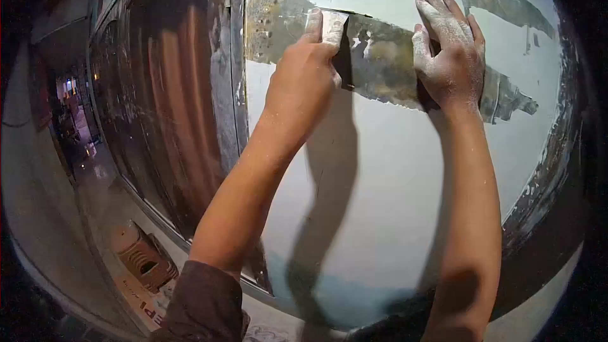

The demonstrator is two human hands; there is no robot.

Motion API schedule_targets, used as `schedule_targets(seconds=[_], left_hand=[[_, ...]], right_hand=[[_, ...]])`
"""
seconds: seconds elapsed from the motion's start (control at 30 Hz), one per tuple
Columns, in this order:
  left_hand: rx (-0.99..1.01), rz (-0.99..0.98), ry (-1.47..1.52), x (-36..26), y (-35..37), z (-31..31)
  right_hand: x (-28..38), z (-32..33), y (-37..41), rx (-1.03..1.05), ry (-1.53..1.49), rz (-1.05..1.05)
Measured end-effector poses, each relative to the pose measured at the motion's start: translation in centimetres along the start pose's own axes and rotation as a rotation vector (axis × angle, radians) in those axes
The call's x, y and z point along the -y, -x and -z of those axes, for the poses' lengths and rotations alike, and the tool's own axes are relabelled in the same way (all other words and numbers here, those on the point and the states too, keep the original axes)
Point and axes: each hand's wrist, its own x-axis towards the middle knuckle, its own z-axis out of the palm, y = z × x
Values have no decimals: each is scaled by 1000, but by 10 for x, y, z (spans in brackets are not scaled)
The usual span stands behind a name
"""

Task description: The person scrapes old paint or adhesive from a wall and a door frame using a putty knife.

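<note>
My left hand (310,63) grips a flat, pale scraper blade (334,24), its fingers on the blade and its edge against the wall panel (380,158). The blade touches the upper part of a dark, bare strip (386,63) where the pale coating is gone. My right hand (448,50) rests on the panel near the right part of this strip, fingers spread and dusted white, with nothing in it. Ragged flakes of pale coating edge the strip. The scraper's handle, if any, is hidden by my left hand.
A dark window frame with a brown curtain (180,88) stands left of the panel. A brown plastic stool or chair (144,258) lies on the floor at lower left, beside a printed sheet or box (152,312). A passage with lights (75,104) shows far left.
</note>
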Motion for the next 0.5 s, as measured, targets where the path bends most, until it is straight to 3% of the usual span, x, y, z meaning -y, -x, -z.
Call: schedule_targets(seconds=[0.27, 0.4, 0.5], left_hand=[[-27, -29, -25, 9, 1, 4], [79, 22, -57, 4, -8, 14], [4, -12, -46, 12, -2, 6]], right_hand=[[-1, 0, 1, 9, -22, 6], [2, 2, 2, 26, -14, -12], [-1, 0, 0, -2, -21, 4]])
